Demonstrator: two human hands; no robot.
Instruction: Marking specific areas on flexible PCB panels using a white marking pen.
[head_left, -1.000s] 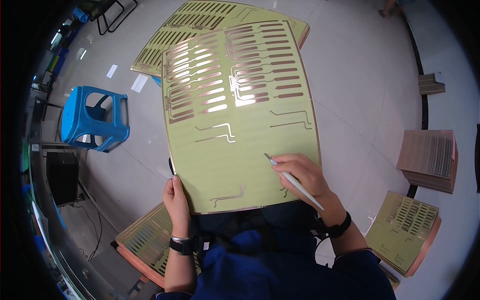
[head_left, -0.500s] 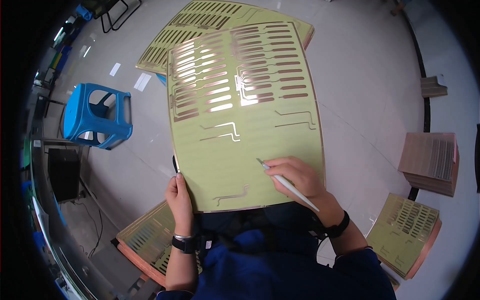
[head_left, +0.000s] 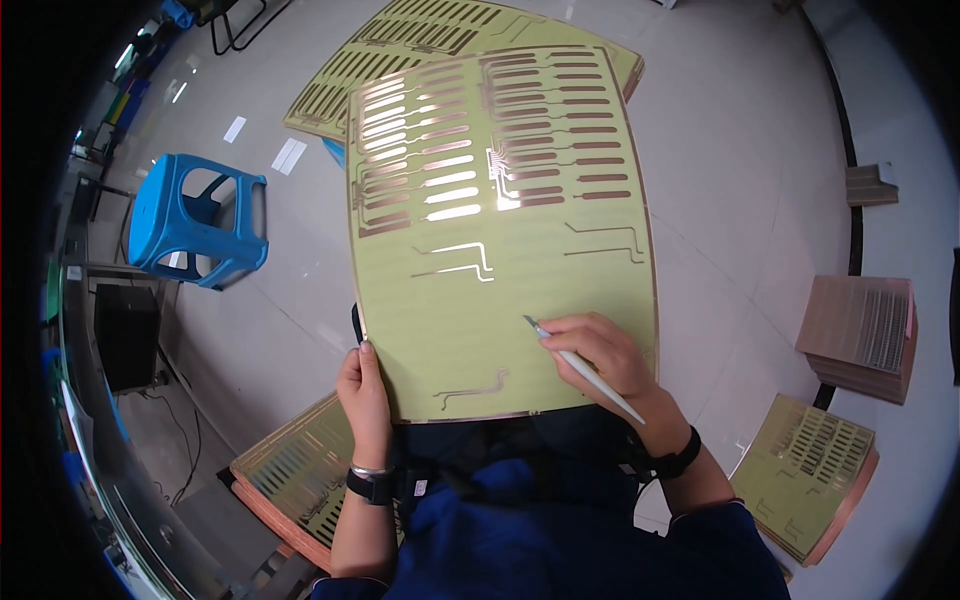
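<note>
A large yellow-green circuit board panel [head_left: 470, 330] with copper traces tilts up in front of me, its near edge at my lap. My left hand [head_left: 364, 400] grips the panel's lower left edge, thumb on top and the other fingers behind. In my right hand [head_left: 610, 358] is a craft knife [head_left: 600, 383] with a pale handle, held like a pen. Its small blade points up and left over the bare lower half of the panel. Whether the tip touches the surface I cannot tell.
More panels [head_left: 320, 105] lie just beyond, and a blue plastic stool [head_left: 215, 255] stands at the left. Panel stacks rest at lower left [head_left: 290, 450] and lower right [head_left: 790, 500]. A brownish stack [head_left: 850, 330] is at the right, near the wall.
The panel and both hands sit slightly farther right in the view, and the room has shifted a little as well. Both grips look the same.
</note>
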